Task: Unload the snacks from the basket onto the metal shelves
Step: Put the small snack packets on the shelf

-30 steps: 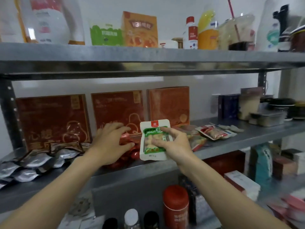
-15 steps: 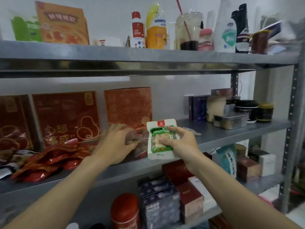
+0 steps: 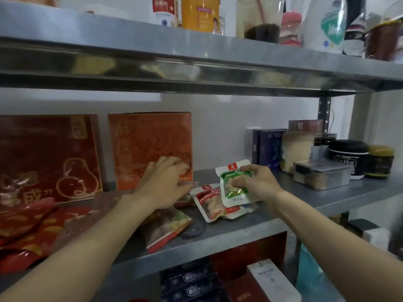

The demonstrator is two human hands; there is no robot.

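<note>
**Green pack comes down to the shelf**

Half a second ago the right hand held the green peanut pack upright in the air in front of the shelving. Now the pack is lowered and tilted back over the middle shelf, and its lower edge overlaps the red peanut pack lying flat there. The hand has not let go: the thumb crosses the pack's front and the fingers curl over its top right corner, pinching it.

The left hand has travelled right along the shelf. It now sits just in front of the orange box, fingers bent down onto packets to the left of the red pack. Whether it grips one or only rests on them cannot be made out.

The view has also swung right, bringing the jars and the clear lidded tub at the far right closer to the middle.

For the task, this pack looks all but placed, with only the release remaining. The basket is out of view, so how many snacks are left cannot be judged.
</note>
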